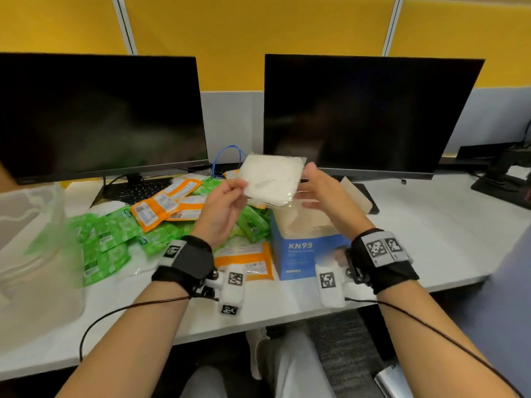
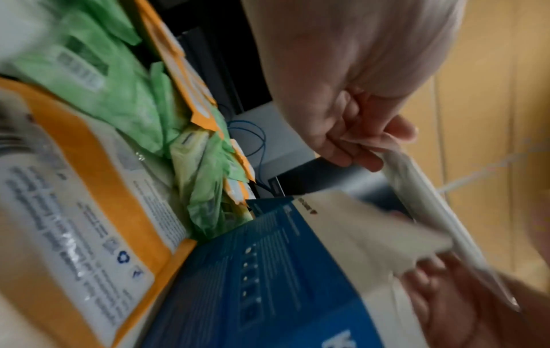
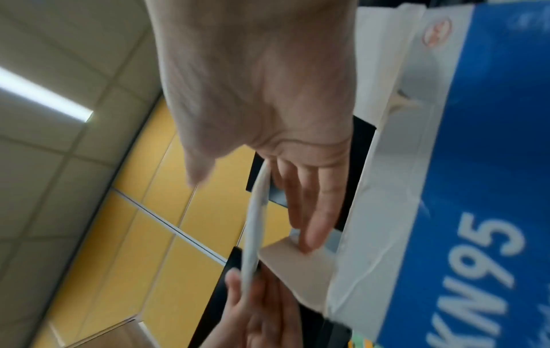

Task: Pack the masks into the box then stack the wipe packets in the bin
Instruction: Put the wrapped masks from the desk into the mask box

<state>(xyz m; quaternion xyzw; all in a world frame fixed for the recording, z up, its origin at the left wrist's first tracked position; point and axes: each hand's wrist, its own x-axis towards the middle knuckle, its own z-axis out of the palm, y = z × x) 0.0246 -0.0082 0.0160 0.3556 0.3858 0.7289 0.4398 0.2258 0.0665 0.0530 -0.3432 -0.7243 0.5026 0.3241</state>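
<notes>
A white mask in a clear wrapper point(image 1: 271, 178) is held up above the open blue KN95 box point(image 1: 304, 254). My left hand point(image 1: 241, 188) pinches the mask's left edge between thumb and curled fingers point(image 2: 351, 150). My right hand point(image 1: 304, 188) is at the mask's right edge, its thumb and straight fingers point(image 3: 309, 212) either side of the thin edge point(image 3: 253, 223). Green wipe packets point(image 1: 115, 234) and orange ones point(image 1: 163, 205) lie in a heap left of the box. The clear plastic bin point(image 1: 54, 202) stands at the far left.
Two dark monitors point(image 1: 97, 116) point(image 1: 359, 116) stand behind the pile, with a keyboard point(image 1: 138, 191) and a blue cable point(image 1: 227, 156) between them. Another orange packet point(image 1: 247, 259) lies against the box's left side. The white desk point(image 1: 431, 225) extends right of the box.
</notes>
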